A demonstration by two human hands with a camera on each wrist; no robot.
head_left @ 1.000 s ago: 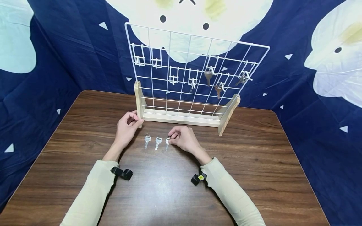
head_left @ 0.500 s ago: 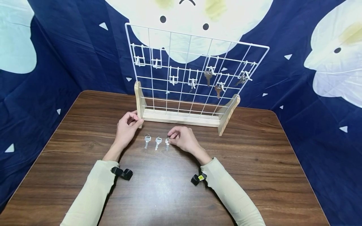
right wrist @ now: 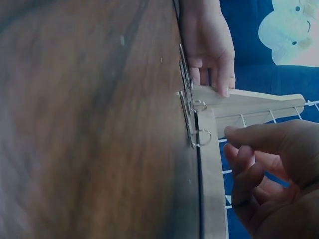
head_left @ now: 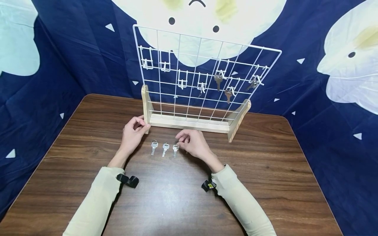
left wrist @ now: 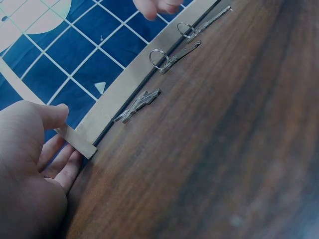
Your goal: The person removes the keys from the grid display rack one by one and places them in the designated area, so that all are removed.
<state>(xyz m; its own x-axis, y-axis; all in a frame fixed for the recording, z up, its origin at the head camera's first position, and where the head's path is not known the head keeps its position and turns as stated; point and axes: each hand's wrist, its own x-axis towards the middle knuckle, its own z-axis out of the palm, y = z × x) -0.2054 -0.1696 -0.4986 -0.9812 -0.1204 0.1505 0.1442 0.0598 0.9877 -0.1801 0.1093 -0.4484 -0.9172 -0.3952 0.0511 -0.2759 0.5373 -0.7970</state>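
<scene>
Keys [head_left: 165, 148], three abreast, silvery, slim, apparently all ringed.

Head view bright, fairly even; whitish glare on the table [head_left: 168, 196], dark shadow along the left sleeve [head_left: 94, 200], keys [head_left: 165, 149] small, pale, fine detail lost. Both wrist views dimmer, bluish, soft; wood grain smeared, right hand [right wrist: 289, 199] darkly shaded around the fingers.

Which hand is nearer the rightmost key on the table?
Right: the right hand is close beside that key; the left hand is farther left, holding the rack's left wooden end.
</scene>
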